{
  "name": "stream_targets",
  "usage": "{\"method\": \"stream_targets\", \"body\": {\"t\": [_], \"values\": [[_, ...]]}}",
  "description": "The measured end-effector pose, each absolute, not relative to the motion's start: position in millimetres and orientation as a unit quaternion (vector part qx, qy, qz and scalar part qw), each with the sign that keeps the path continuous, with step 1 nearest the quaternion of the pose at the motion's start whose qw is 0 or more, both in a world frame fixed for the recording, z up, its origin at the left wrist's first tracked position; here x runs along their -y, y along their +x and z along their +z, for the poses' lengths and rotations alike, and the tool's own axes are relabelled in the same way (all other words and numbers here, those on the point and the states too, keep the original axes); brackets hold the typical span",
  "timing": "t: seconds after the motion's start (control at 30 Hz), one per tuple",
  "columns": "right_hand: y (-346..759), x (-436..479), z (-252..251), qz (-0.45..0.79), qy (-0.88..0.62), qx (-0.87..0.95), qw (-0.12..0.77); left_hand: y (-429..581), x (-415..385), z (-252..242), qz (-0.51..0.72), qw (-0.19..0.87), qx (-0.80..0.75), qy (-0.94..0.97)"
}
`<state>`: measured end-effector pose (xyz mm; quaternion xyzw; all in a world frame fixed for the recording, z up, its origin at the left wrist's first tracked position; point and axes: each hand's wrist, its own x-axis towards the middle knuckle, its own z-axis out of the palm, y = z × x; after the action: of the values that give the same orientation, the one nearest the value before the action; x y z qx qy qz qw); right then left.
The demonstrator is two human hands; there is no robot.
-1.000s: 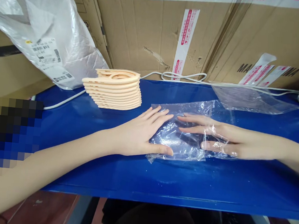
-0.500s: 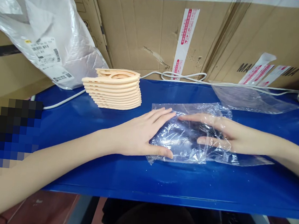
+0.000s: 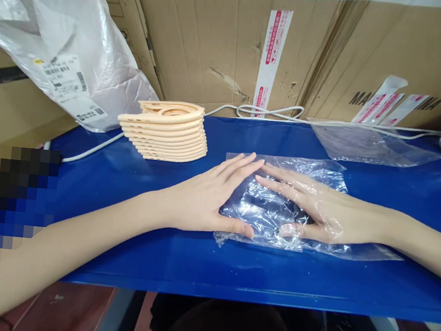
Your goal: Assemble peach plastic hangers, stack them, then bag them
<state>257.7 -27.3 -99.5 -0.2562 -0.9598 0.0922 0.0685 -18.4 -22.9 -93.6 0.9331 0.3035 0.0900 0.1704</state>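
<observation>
A clear plastic bag (image 3: 267,206) lies flat on the blue table, its opening toward the right. My left hand (image 3: 212,193) rests on the bag's left end with fingers spread. Inside the bag, seen through the film, is my right hand (image 3: 321,206), palm down with its fingers stretched apart. Its fingertips come close to those of my left hand. Neither hand grips anything. To the left of the bag stands a stack of several cream-coloured plastic pieces (image 3: 164,134) with oval openings.
Cardboard boxes (image 3: 216,45) line the back of the blue table (image 3: 179,265). Another clear bag (image 3: 371,143) lies at the back right. A white cable (image 3: 89,150) runs along the rear. A large white plastic sack (image 3: 109,66) with a label leans at the left.
My right hand has pushed further left inside the bag and slightly nearer to me, its fingers more spread. The bag's right part has shifted a little. My left hand stays in place.
</observation>
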Motion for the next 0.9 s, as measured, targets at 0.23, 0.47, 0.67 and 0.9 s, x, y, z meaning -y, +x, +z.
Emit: {"method": "stream_targets", "body": {"t": [0.23, 0.47, 0.67, 0.9], "values": [[257, 27, -100, 0.084, -0.268, 0.957, 0.075, -20, 24, -96, 0.079, 0.176, -0.330, 0.924], [279, 24, -83, 0.186, -0.360, 0.914, -0.022, -21, 28, -94, 0.035, 0.173, -0.368, 0.913], [292, 17, -52, 0.299, -0.383, 0.874, 0.021, -23, 29, -89, 0.015, 0.171, -0.372, 0.912], [281, 0, -57, 0.541, -0.464, 0.649, 0.264, -24, 29, -87, 0.009, 0.150, -0.369, 0.917]]}}
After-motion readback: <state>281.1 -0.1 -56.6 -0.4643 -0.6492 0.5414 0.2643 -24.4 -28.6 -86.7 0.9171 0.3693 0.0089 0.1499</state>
